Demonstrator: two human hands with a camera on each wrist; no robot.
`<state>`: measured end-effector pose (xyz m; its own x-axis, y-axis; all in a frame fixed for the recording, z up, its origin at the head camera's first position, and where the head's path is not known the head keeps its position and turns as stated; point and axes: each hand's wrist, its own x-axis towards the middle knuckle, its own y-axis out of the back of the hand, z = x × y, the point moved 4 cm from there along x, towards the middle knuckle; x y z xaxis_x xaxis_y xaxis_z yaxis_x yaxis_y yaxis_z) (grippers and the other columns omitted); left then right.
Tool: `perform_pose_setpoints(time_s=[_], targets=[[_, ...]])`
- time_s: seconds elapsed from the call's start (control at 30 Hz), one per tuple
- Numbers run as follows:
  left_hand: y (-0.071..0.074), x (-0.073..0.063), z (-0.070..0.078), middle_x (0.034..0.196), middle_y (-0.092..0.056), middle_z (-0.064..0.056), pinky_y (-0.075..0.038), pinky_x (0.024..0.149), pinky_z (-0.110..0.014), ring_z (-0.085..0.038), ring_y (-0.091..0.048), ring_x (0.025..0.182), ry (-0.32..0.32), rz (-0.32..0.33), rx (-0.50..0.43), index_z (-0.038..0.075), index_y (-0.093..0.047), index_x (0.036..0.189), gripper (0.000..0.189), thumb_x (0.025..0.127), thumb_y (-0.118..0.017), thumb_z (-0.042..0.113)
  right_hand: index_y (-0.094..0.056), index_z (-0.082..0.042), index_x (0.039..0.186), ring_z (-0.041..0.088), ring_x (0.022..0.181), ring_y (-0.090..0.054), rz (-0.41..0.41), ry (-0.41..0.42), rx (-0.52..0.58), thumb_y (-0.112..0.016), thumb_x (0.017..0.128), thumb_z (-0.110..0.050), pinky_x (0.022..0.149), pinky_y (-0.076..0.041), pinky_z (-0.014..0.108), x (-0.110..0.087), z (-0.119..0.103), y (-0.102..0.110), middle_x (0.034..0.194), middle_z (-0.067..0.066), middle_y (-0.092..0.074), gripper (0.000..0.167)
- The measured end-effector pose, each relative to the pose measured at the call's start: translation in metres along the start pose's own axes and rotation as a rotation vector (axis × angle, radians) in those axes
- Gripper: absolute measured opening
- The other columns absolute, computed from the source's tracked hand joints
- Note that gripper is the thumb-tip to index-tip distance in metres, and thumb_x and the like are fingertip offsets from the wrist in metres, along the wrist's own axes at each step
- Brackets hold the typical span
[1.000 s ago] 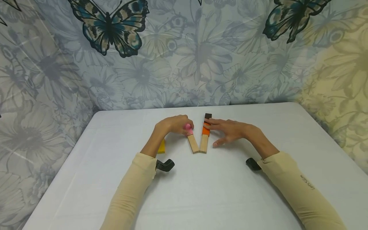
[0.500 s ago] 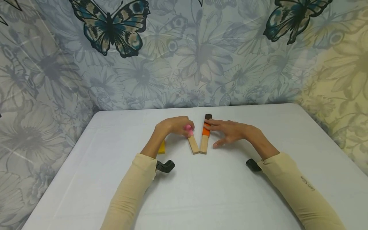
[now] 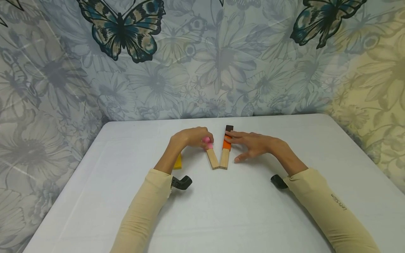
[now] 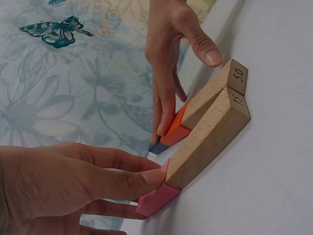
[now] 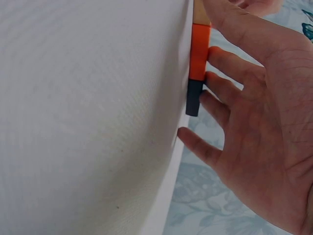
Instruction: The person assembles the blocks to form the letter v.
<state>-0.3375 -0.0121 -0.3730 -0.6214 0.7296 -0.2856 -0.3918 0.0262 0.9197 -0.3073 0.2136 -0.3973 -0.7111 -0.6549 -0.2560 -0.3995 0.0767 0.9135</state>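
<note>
Two short rows of blocks lie on the white table [image 3: 221, 207], meeting at their near ends in a V. In the left row, a bare wooden block [image 4: 205, 142] with a number on its end adjoins a pink block [image 4: 159, 198]. My left hand [image 3: 194, 136] pinches the pink block between thumb and fingers. The right row has a wooden block [image 3: 224, 160] marked 50, an orange block [image 5: 199, 51] and a dark grey block [image 5: 194, 98] at the far end. My right hand [image 3: 254, 143] rests its extended fingertips on the orange and dark blocks, thumb spread away.
A yellow block [image 3: 178, 162] shows partly from behind the left wrist. Black wrist devices, left [image 3: 181, 182] and right [image 3: 278, 181], jut inward from the sleeves. A patterned butterfly cloth [image 3: 202, 70] hangs beyond the table's back edge.
</note>
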Motion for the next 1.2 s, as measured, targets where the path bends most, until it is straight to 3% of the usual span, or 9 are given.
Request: perform_pose_setpoints(time_s=[1.2], targets=[[0.0010,-0.0017,0.0004,0.133,-0.065,-0.009,-0.050,0.112,-0.041,-0.023,-0.059,0.120,0.011,-0.008,-0.008,0.015,-0.070,0.130,0.029,0.101,-0.069,0.016,-0.035,-0.016,0.164,0.043,0.162,-0.018,0.004,0.016,-0.009,-0.073,0.093,-0.056,0.121,-0.026,0.076,0.0004,0.0001,0.0007,0.178,0.011,-0.015,0.091]])
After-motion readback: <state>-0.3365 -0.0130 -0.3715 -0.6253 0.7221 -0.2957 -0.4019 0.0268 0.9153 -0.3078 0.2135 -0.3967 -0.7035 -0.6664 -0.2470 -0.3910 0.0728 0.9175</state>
